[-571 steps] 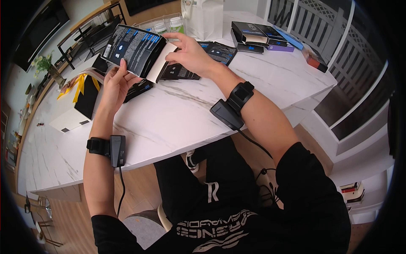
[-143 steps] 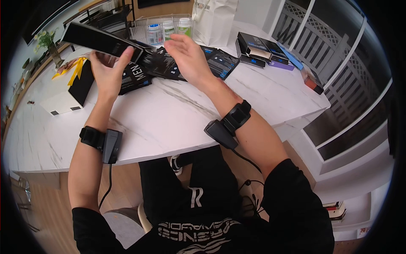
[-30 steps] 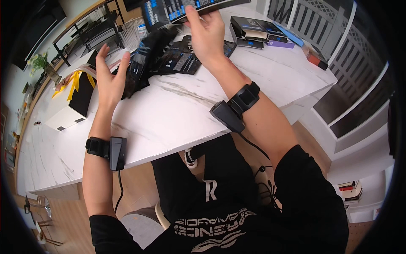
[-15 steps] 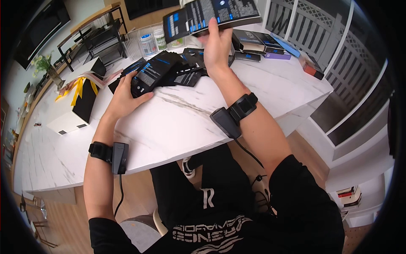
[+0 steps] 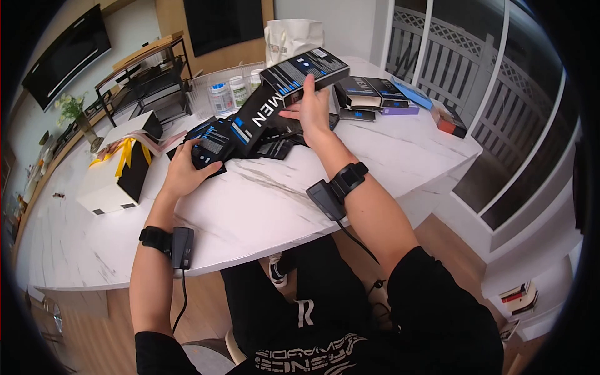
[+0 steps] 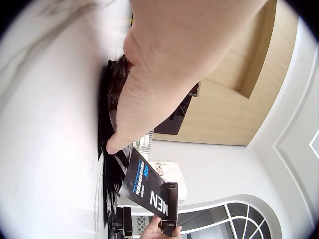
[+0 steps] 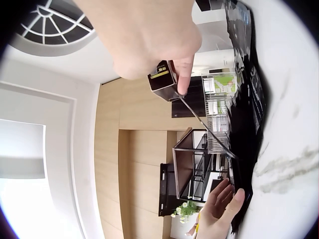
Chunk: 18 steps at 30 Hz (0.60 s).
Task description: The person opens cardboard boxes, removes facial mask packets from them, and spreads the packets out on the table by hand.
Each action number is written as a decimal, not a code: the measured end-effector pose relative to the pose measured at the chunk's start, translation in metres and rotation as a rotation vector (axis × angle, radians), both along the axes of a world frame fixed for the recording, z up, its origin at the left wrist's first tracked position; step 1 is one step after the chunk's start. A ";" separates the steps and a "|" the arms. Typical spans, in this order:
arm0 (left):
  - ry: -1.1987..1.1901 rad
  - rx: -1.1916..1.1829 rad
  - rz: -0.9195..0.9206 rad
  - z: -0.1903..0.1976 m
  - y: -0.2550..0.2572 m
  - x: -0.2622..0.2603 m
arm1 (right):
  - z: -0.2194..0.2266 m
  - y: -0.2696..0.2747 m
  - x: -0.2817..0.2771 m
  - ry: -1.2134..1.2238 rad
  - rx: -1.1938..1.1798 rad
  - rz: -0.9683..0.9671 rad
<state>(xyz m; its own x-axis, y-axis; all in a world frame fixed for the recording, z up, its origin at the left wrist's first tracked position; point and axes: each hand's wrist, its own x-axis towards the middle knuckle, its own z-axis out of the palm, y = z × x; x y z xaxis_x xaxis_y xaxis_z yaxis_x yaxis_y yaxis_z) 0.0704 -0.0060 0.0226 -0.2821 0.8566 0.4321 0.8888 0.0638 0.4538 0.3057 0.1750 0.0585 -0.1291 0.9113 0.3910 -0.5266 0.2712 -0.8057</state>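
Note:
My right hand (image 5: 314,115) grips a black box (image 5: 306,69) with blue and white print, raised over the table. Its long flap marked MEN (image 5: 253,122) slants down to the left, overlapping a heap of flat black packets (image 5: 215,142). In the left wrist view the flap (image 6: 141,181) stands out from the box end. At the heap's left end rests my left hand (image 5: 186,172), fingers laid over the packets and thumb stretched along the near side. The right wrist view shows that left hand (image 7: 218,214) at the dark pile's end.
A clear basket with white bottles (image 5: 222,97) stands behind the heap, near a white paper bag (image 5: 290,39). More black boxes (image 5: 372,90) lie stacked at the right. On the left sits a white box with yellow ribbon (image 5: 115,181). The marble table (image 5: 262,206) ends close to the body.
Black packets have come out of the box onto the table. The right hand has lowered the box from the top of the view; the left hand has come down onto the packets.

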 end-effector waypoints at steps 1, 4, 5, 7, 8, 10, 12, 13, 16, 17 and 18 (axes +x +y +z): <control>0.005 -0.006 0.018 0.000 0.000 0.000 | 0.001 -0.002 0.001 -0.013 0.001 -0.016; -0.001 -0.004 0.051 0.002 -0.002 0.003 | 0.003 -0.006 0.001 -0.009 0.048 -0.059; 0.005 -0.009 0.048 0.006 -0.004 0.007 | 0.005 -0.006 0.000 0.023 0.084 -0.109; 0.025 -0.001 0.042 0.007 -0.006 0.007 | 0.008 -0.009 0.005 0.043 0.140 -0.185; 0.022 0.002 0.049 0.007 -0.007 0.007 | 0.008 -0.010 0.004 0.112 0.220 -0.229; 0.038 -0.031 0.037 0.008 -0.007 0.008 | 0.011 -0.008 0.005 0.170 0.262 -0.312; 0.025 -0.036 0.042 0.004 -0.006 0.004 | 0.012 -0.004 0.008 0.192 0.309 -0.330; 0.016 -0.044 0.042 0.002 -0.005 0.002 | 0.012 -0.004 0.011 0.152 0.290 -0.392; 0.034 -0.035 0.035 -0.001 -0.003 -0.002 | 0.013 0.000 0.013 0.085 0.246 -0.485; 0.034 -0.034 0.034 -0.001 -0.002 -0.003 | 0.012 0.003 0.012 0.100 0.226 -0.466; 0.015 -0.045 0.037 -0.001 -0.002 -0.004 | 0.010 0.006 0.012 0.116 0.205 -0.447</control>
<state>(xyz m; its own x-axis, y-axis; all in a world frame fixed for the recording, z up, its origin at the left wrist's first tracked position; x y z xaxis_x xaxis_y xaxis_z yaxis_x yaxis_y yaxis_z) 0.0668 -0.0077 0.0213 -0.3076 0.8642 0.3981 0.8922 0.1165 0.4364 0.3177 0.1810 0.0683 0.3113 0.7707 0.5560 -0.4053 0.6369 -0.6558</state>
